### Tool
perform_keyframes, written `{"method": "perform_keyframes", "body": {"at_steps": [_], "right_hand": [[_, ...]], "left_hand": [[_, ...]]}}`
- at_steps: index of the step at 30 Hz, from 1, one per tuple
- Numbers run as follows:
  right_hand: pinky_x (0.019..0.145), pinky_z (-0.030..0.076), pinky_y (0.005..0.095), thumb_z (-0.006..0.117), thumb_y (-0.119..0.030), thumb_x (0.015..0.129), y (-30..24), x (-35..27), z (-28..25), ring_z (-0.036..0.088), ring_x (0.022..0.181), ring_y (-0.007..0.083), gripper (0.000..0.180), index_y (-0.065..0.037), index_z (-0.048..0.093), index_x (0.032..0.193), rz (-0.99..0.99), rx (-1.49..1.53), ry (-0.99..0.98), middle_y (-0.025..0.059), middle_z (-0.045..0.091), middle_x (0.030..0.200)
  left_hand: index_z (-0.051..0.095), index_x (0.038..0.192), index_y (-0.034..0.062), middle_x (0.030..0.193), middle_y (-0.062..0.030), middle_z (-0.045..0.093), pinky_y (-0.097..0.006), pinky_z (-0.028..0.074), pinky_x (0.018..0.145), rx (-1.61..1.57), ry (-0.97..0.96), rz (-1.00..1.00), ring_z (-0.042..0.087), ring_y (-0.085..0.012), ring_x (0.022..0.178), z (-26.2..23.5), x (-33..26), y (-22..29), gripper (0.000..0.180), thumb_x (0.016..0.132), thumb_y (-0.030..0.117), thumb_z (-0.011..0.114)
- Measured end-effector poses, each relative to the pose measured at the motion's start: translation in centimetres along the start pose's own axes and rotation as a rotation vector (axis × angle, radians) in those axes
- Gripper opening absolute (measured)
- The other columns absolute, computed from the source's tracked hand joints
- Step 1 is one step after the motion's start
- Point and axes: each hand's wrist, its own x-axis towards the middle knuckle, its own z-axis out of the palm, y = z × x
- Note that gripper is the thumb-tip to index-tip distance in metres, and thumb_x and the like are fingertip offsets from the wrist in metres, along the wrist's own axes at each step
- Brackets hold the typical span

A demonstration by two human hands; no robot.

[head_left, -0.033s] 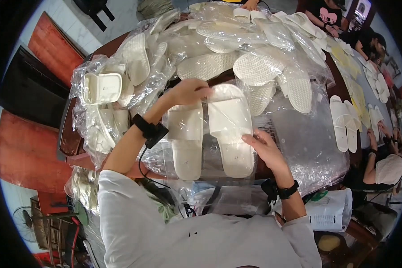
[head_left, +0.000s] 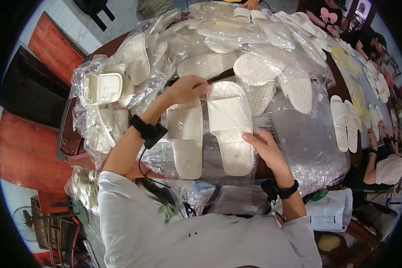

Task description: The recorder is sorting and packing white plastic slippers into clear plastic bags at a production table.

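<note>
A pair of white slide slippers lies side by side in front of me, soles down and heels toward me, in a clear plastic bag [head_left: 205, 147]. At the toe end, my left hand [head_left: 187, 91] is closed with its fingertips pinching the bag between the left slipper [head_left: 185, 134] and the right slipper [head_left: 230, 114]. My right hand [head_left: 267, 149] grips the right slipper's outer edge through the film, thumb on top; its other fingers are partly hidden.
Bagged white slippers [head_left: 205, 66] are heaped across the table beyond my hands. A stack of clear bags [head_left: 303, 129] lies to the right. An unbagged slipper pair [head_left: 344, 125] sits farther right, near co-workers' hands. A white plastic sack [head_left: 330, 212] stands below the table edge.
The bagged slippers and my left hand have shifted very slightly away from me. My right hand keeps its hold in nearly the same place.
</note>
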Motion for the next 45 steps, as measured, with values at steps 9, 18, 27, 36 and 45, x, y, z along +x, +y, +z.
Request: {"method": "perform_keyframes", "body": {"at_steps": [9,18,27,36,45], "right_hand": [[0.083,0.049,0.0269,0.063,-0.015,0.093,2.3,-0.3,0.1,0.060,0.098,0.0139,0.043,0.000,0.049,0.131,-0.177,-0.144,0.110,0.0106,0.060,0.115],[0.081,0.052,0.0300,0.065,-0.010,0.091,3.7,-0.6,0.0,0.060,0.100,0.0172,0.036,-0.003,0.053,0.124,-0.249,-0.311,0.161,0.0109,0.060,0.112],[0.078,0.052,0.0313,0.066,-0.004,0.087,3.7,-1.0,0.6,0.061,0.097,0.0222,0.031,-0.004,0.057,0.117,-0.347,-0.442,0.187,0.0116,0.059,0.107],[0.077,0.052,0.0337,0.066,-0.006,0.086,2.8,-1.4,2.0,0.062,0.095,0.0284,0.029,-0.003,0.058,0.114,-0.370,-0.504,0.200,0.0152,0.059,0.105],[0.078,0.051,0.0370,0.065,-0.006,0.086,3.0,-1.2,1.9,0.061,0.092,0.0322,0.028,-0.002,0.059,0.113,-0.390,-0.511,0.196,0.0162,0.058,0.103]], "left_hand": [[0.063,0.096,0.0011,0.082,-0.0102,0.066,-0.030,0.048,0.068,0.369,0.588,0.135,0.060,-0.0178,0.071,-5.7,-2.1,5.9,0.013,0.094,0.007,0.052],[0.065,0.099,0.0099,0.088,-0.0106,0.068,-0.038,0.050,0.067,0.557,0.912,0.266,0.063,-0.0342,0.078,-10.5,-1.9,9.3,0.011,0.092,0.012,0.057],[0.065,0.103,0.0056,0.085,-0.0070,0.066,-0.026,0.048,0.071,0.566,0.953,0.263,0.058,-0.0133,0.072,-14.9,-2.5,11.4,0.022,0.100,0.022,0.051],[0.069,0.110,0.0136,0.096,-0.0089,0.071,-0.032,0.050,0.078,0.756,1.271,0.126,0.068,-0.0199,0.088,-21.6,-3.6,10.1,0.033,0.098,0.037,0.049],[0.073,0.107,0.0221,0.094,-0.0039,0.072,-0.036,0.050,0.080,0.756,1.460,0.087,0.068,-0.0246,0.092,-25.7,-7.4,9.4,0.035,0.095,0.044,0.049]]}}
